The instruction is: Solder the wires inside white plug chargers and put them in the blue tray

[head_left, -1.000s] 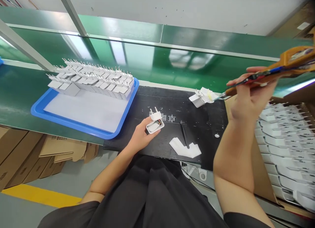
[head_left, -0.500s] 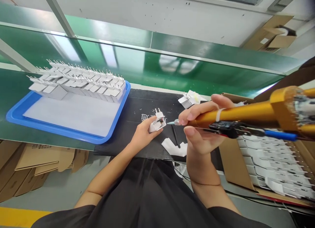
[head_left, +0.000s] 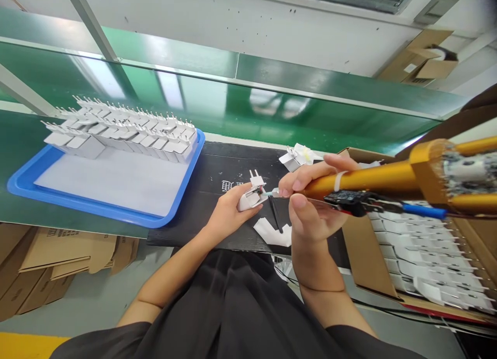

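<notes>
Dispensing at a bench. The nozzle [head_left: 271,193] of a gold-coloured dispensing gun [head_left: 376,177], just short of the workpiece half a second ago, now meets the open end of a white plug adapter [head_left: 246,200]; this suggests that filling or gluing is at its starting point, though whether material flows cannot be told. The left hand [head_left: 227,209] pinches the adapter, prongs upward, between thumb and fingers above the black work mat [head_left: 217,229]; the right hand [head_left: 317,222] grips the gun's barrel behind the nozzle. A blue tray [head_left: 157,222] holds packed rows of adapters [head_left: 135,131], prongs up, at its far side, and a white sheet [head_left: 112,184] at its near side. A cardboard box [head_left: 365,260] at right contains further rows of adapters [head_left: 423,245].
</notes>
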Demonstrator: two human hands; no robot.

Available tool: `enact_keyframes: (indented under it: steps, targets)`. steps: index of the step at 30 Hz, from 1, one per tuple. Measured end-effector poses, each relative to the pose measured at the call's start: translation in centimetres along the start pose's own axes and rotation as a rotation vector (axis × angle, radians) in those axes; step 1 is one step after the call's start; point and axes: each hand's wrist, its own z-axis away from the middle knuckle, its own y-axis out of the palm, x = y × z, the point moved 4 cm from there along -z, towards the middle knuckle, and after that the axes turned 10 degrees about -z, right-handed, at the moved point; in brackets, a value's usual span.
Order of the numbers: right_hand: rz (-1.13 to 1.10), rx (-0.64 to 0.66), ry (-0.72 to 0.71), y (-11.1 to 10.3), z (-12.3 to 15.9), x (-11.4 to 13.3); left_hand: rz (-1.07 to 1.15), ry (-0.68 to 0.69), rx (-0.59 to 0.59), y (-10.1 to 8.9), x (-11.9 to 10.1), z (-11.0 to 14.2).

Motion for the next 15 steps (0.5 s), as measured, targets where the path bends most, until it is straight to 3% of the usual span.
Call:
enact_keyframes:
  steps: [11, 15]
  targets:
    - [-0.003, 0.018, -0.009, 0.0, 0.0, 0.1, -0.001, -0.007, 0.000, -0.1, 0.1, 0.1]
    - [-0.013, 0.047, -0.017, 0.1, -0.1, 0.2, 0.102, -0.092, 0.016, 0.4, 1.0, 0.1]
